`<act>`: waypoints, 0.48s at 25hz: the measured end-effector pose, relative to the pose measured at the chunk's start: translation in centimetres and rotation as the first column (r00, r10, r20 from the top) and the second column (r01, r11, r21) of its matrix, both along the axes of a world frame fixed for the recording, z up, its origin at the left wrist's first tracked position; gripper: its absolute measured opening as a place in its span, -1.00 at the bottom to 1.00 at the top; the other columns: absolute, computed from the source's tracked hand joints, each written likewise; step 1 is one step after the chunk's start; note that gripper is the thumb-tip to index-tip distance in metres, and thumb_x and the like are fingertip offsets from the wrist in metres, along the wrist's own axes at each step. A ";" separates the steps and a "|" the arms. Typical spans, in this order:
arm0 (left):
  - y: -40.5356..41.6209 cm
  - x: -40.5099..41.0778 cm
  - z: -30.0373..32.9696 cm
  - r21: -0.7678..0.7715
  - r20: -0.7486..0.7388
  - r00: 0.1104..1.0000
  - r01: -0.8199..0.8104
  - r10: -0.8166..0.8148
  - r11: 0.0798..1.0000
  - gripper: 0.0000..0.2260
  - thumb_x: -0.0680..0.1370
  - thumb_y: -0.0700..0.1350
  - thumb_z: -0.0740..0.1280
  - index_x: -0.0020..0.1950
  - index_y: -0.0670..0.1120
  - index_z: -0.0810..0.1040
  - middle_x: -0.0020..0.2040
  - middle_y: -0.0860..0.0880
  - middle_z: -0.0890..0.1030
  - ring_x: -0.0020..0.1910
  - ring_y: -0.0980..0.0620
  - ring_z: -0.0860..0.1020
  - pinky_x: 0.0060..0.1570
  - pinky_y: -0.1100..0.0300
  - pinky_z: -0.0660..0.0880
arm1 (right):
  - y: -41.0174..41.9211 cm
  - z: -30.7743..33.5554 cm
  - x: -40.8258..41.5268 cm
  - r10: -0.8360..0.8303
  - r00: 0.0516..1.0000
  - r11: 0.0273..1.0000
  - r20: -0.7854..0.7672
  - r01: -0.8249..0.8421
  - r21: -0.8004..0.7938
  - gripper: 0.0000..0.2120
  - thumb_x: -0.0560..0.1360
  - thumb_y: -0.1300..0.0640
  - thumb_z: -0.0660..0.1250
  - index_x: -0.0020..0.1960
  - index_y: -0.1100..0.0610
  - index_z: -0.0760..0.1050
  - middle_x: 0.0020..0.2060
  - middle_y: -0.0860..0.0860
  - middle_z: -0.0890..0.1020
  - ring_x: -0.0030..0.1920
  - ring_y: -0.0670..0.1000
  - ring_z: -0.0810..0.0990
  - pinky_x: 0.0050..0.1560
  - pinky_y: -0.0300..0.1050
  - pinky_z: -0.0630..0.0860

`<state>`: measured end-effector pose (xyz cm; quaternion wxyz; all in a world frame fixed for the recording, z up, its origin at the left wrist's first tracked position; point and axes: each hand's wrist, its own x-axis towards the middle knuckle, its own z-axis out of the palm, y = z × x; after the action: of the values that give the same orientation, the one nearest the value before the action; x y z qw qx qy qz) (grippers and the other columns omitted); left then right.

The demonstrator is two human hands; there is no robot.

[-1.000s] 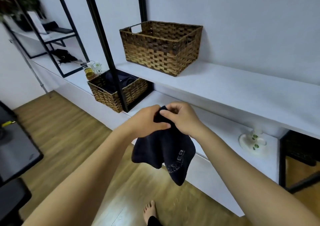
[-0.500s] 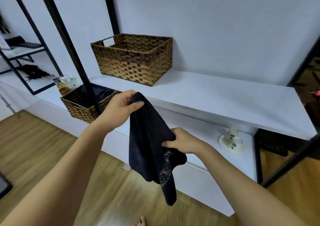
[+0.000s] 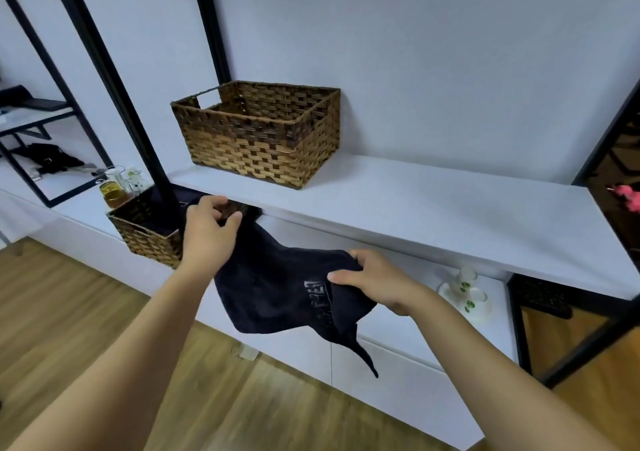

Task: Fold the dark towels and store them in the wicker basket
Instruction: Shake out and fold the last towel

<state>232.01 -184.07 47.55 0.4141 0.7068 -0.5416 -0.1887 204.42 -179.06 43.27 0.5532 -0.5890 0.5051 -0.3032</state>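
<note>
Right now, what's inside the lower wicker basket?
Lower wicker basket holds dark fabric, likely towels. How many, or folded or not, can't be told: a black post and the left hand cover part.

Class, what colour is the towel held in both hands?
Dark navy, nearly black, towel with faint grey lettering; head view.

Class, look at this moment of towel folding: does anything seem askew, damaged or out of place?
A thin loose thread dangles from the dark towel, which hangs crumpled between the left hand and right hand. Nothing else stands out.
</note>
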 end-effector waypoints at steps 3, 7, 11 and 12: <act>2.2 -6.3 -1.2 -0.066 0.001 0.930 0.366 -0.366 0.928 -0.83 0.59 0.01 0.39 0.14 0.02 0.55 0.01 0.05 0.58 -0.10 0.16 0.56 -0.09 0.22 0.51 | -1.6 0.9 1.3 -0.184 0.970 0.982 0.158 0.173 0.082 -0.83 0.52 0.17 0.44 0.09 0.20 0.63 -0.05 0.17 0.74 -0.05 0.14 0.73 0.02 0.08 0.62; 4.8 -11.0 -2.7 -0.062 -0.099 0.767 0.631 -0.634 0.773 -0.59 0.47 0.07 0.50 0.27 0.15 0.46 0.08 0.23 0.57 0.06 0.28 0.55 0.01 0.33 0.54 | -2.7 2.7 1.6 -0.392 0.858 0.918 0.331 0.339 0.208 -0.85 0.55 0.23 0.40 0.07 0.30 0.60 -0.07 0.24 0.73 -0.05 0.22 0.73 0.01 0.14 0.67; 3.0 -11.8 -3.3 -0.127 -0.402 0.793 0.446 -0.457 0.886 -0.80 0.61 -0.19 0.35 0.23 -0.01 0.55 0.05 0.11 0.66 0.08 0.15 0.63 0.07 0.27 0.57 | -2.6 3.8 0.6 -0.302 0.720 0.948 0.625 0.160 0.273 -0.78 0.64 0.29 0.17 0.13 0.39 0.53 -0.02 0.32 0.63 -0.09 0.27 0.65 0.01 0.15 0.65; 2.4 -11.9 -3.1 -0.110 -0.510 0.760 0.408 -0.404 0.906 -0.86 0.64 -0.19 0.31 0.17 -0.05 0.59 0.01 0.03 0.70 0.05 0.08 0.66 0.06 0.19 0.59 | -2.8 3.8 0.5 -0.298 0.725 0.950 0.620 0.159 0.270 -0.77 0.64 0.31 0.15 0.15 0.38 0.53 0.00 0.31 0.62 -0.10 0.24 0.65 0.00 0.13 0.65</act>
<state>220.12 -181.62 44.40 0.4913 0.4963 -0.5483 -0.4602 204.90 -181.82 47.05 0.7084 -0.3204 0.3762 -0.5039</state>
